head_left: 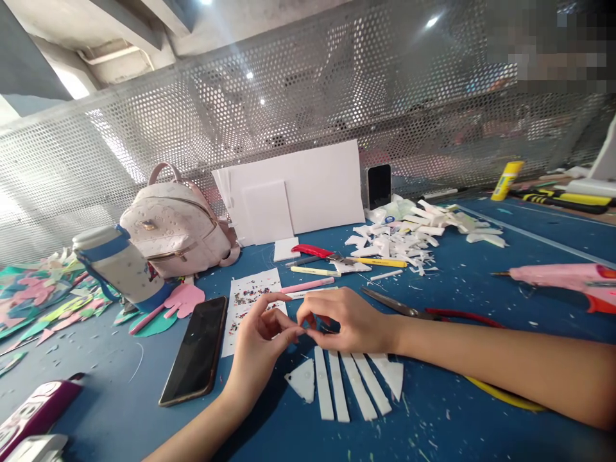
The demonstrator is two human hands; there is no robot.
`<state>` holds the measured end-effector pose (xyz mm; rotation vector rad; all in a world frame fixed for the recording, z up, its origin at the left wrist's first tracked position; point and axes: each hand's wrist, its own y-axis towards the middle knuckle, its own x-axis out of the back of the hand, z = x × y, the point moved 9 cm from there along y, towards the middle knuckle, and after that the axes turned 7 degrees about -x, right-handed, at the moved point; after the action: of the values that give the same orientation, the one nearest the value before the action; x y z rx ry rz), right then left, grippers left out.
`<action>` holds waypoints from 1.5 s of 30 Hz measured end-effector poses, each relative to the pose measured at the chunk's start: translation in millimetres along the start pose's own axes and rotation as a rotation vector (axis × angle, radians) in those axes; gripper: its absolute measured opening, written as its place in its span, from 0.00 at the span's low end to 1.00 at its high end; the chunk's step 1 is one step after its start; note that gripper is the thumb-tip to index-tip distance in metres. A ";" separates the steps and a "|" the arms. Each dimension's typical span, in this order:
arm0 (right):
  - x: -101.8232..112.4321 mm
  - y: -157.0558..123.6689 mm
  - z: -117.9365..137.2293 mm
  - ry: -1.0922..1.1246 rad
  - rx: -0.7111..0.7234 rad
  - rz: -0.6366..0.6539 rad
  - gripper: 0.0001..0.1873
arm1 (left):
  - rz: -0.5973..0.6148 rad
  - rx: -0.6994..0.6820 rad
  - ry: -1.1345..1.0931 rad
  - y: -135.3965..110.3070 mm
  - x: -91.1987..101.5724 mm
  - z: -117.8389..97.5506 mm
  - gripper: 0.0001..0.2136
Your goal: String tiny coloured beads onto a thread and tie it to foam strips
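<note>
My left hand and my right hand meet fingertip to fingertip above the blue table. Both are closed in a pinch; whatever they hold is too small or hidden to name. Just below them lie white foam strips, side by side, between a rounded triangular foam piece on the left and a flared foam piece on the right. My right hand covers the strips' upper ends. Behind my left hand is a white paper sheet scattered with tiny coloured bits.
A black phone lies left, near a bottle and backpack. Scissors, red-handled pliers, pens and foam scraps lie behind my hands. A pink glue gun is at right. White boards lean against the mesh.
</note>
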<state>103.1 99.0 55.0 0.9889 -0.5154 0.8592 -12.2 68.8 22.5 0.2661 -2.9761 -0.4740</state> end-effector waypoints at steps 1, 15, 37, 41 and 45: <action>-0.2 0.2 -0.4 0.007 -0.005 0.002 0.05 | -0.004 -0.002 -0.015 0.1 -0.1 -0.1 0.18; 3.0 0.9 -3.1 0.110 -0.011 -0.023 0.01 | 0.024 -0.033 -0.013 0.1 -3.6 -1.8 0.12; 8.8 5.6 -23.7 0.285 -0.241 -0.040 0.04 | 0.089 -0.151 0.975 58.3 117.3 -16.7 0.04; 9.3 6.2 -18.6 0.268 -0.220 -0.028 0.05 | 0.178 -0.049 0.997 65.2 139.7 9.2 0.07; 9.3 6.0 -17.9 0.240 -0.211 -0.026 0.06 | 0.194 -0.022 1.064 64.0 137.4 18.2 0.06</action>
<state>103.6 120.0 56.2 0.6882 -0.3783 0.8679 -159.0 107.8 37.5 0.1484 -1.9286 -0.2229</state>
